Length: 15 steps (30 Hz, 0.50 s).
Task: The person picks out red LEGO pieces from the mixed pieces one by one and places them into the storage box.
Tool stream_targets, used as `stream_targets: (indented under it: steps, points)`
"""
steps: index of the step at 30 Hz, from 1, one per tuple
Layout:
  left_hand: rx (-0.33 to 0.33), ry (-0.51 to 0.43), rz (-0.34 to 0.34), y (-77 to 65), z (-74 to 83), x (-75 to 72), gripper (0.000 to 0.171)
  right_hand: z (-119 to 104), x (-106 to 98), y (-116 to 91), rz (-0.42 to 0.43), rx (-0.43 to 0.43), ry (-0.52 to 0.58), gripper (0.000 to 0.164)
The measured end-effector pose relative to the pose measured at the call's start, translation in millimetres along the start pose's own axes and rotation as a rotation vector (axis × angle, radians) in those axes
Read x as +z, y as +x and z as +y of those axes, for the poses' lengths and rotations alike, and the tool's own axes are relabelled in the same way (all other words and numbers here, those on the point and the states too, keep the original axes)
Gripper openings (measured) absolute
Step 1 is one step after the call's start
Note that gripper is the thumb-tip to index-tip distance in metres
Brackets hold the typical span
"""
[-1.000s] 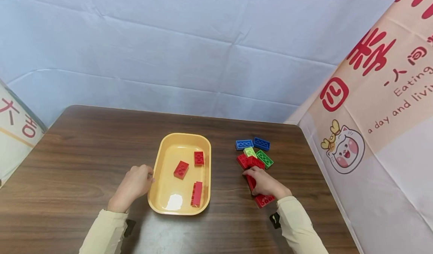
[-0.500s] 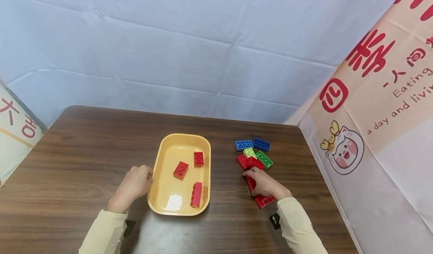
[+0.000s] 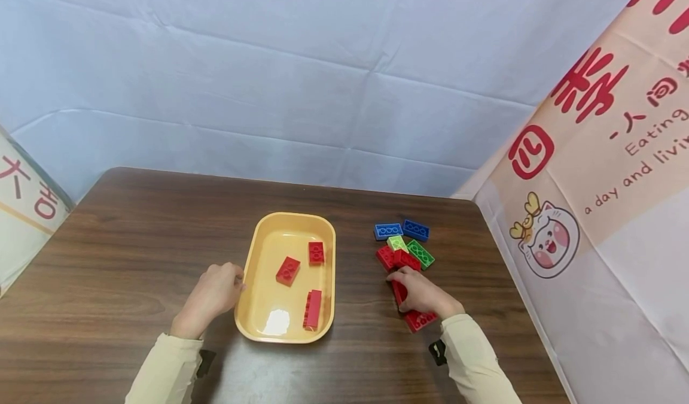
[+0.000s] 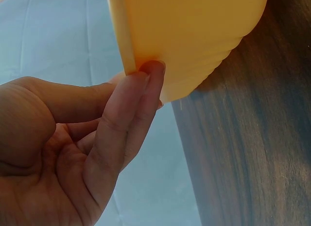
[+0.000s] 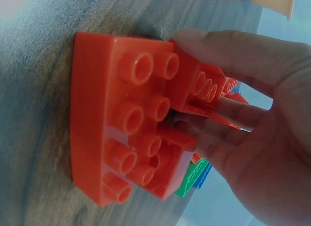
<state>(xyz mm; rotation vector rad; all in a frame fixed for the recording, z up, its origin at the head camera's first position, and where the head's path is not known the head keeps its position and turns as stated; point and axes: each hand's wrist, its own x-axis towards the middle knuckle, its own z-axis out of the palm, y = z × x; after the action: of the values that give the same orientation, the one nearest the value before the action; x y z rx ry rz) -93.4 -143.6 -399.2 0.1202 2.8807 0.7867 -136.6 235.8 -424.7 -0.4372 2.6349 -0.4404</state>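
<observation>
My left hand pinches the left rim of a yellow tray; in the left wrist view, thumb and fingers meet on its edge. Inside the tray lie a tilted red brick, a small red brick and a longer red brick on its side. To the right, my right hand grips a red building brick, partly hidden under the fingers. Nearest the wrist sits a studded red brick, close against the gripped one.
Beyond the right hand lie more bricks: two red ones, a lime brick, a green brick, a blue brick and a dark blue brick. A white cloth hangs behind the wooden table; a printed cloth hangs at right.
</observation>
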Motion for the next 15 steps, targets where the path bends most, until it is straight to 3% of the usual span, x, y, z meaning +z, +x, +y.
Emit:
stream_targets:
  steps: [15]
  points:
    - [0.003, 0.003, 0.005, -0.5, -0.2, 0.6, 0.005, -4.2, -7.4, -4.5, 0.002, 0.001, -0.001, 0.056]
